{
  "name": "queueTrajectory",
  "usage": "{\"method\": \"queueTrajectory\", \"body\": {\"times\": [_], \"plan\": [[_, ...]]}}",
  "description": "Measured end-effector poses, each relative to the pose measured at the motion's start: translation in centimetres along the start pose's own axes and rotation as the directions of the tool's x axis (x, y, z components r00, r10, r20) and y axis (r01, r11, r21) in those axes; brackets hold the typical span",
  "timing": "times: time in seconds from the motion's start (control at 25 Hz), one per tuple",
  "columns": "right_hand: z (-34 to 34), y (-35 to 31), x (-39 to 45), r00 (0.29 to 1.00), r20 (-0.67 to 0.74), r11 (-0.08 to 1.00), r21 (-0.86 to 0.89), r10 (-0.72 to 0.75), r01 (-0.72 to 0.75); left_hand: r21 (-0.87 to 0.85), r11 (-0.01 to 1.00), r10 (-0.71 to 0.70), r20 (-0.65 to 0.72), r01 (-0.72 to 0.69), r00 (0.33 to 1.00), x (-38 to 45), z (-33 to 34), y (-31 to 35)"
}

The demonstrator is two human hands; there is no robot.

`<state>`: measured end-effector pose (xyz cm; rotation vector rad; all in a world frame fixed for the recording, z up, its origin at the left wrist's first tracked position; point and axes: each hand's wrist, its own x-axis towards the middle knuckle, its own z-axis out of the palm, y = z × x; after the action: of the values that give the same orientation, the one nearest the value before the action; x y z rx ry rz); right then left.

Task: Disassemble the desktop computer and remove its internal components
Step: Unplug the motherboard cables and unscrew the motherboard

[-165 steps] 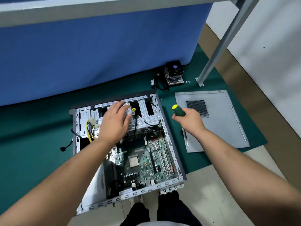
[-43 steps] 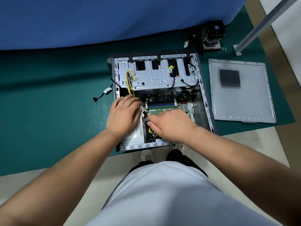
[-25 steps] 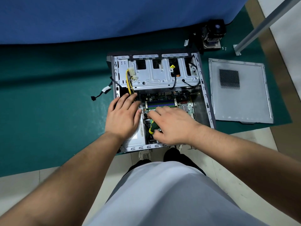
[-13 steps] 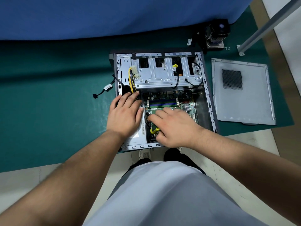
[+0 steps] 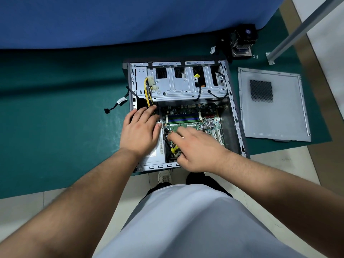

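A: What can't you make out from where you sit?

B: Mostly what my right hand (image 5: 197, 148) is doing. It hides the near part of the motherboard (image 5: 188, 120), and a yellow-and-green screwdriver (image 5: 174, 150) pokes out beneath it. The fingers curl over the handle, so I'd say they grip it; the tip is hidden.

A: And the other hand?

B: My left hand (image 5: 140, 132) lies flat on the power supply (image 5: 155, 155), fingers straight and close together, covering most of its label.

A: Where's the computer?

B: The computer case (image 5: 232, 108) lies open on its side on the green mat (image 5: 55, 127), right before my feet. Inside: the board, the supply at left, a drive cage (image 5: 186, 86) at the far end with yellow wires (image 5: 147, 94) trailing down.

A: Anything outside it?

B: The side panel (image 5: 279, 118) lies flat just to the right. A cooler fan (image 5: 243, 41) sits beyond the far corner, with tiny screws beside it, hard to count.
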<state>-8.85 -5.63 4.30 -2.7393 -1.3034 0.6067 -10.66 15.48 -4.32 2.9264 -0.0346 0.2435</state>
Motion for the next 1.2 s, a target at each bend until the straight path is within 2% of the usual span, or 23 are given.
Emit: {"method": "queueTrajectory", "body": {"times": [0.12, 0.24, 0.28, 0.4, 0.52, 0.68, 0.8, 0.96, 1.2], "plan": [[0.1, 0.2, 0.0, 0.997, -0.013, 0.997, -0.002, 0.079, -0.079, 0.004, 1.000, 0.001, -0.001, -0.001, 1.000, 0.0, 0.0, 0.0], [0.1, 0.3, -0.1, 0.999, 0.048, 0.997, 0.075, -0.003, -0.001, 0.004, 1.000, -0.002, -0.001, 0.002, 1.000, 0.0, 0.0, 0.0], [0.0, 0.2, -0.2, 0.998, 0.060, 0.996, 0.085, 0.011, -0.016, 0.007, 1.000, -0.001, -0.001, 0.001, 1.000, 0.0, 0.0, 0.0], [0.2, 0.1, -0.1, 0.998, -0.007, 0.994, 0.085, 0.069, -0.068, 0.008, 1.000, 0.000, -0.003, 0.000, 1.000, 0.0, 0.0, 0.0], [0.3, 0.1, -0.1, 0.999, 0.036, 0.992, 0.127, 0.021, -0.025, 0.005, 1.000, 0.001, -0.008, -0.001, 1.000, 0.0, 0.0, 0.0], [0.6, -0.2, -0.2, 0.989, -0.018, 0.972, 0.186, 0.147, -0.141, -0.002, 1.000, 0.001, -0.019, -0.001, 1.000, 0.0, 0.0, 0.0], [0.9, 0.2, -0.1, 0.993, -0.002, 0.964, 0.240, 0.121, -0.117, -0.001, 1.000, 0.005, -0.018, -0.005, 1.000, 0.0, 0.0, -0.1], [1.0, 0.7, -0.2, 0.982, -0.025, 0.937, 0.305, 0.188, -0.171, -0.001, 1.000, 0.003, -0.008, -0.003, 1.000, 0.0, 0.0, 0.0], [1.5, 0.9, -0.6, 0.984, -0.080, 0.955, 0.265, 0.160, -0.133, -0.002, 1.000, 0.000, -0.014, 0.000, 1.000, 0.1, 0.0, 0.0]]}}
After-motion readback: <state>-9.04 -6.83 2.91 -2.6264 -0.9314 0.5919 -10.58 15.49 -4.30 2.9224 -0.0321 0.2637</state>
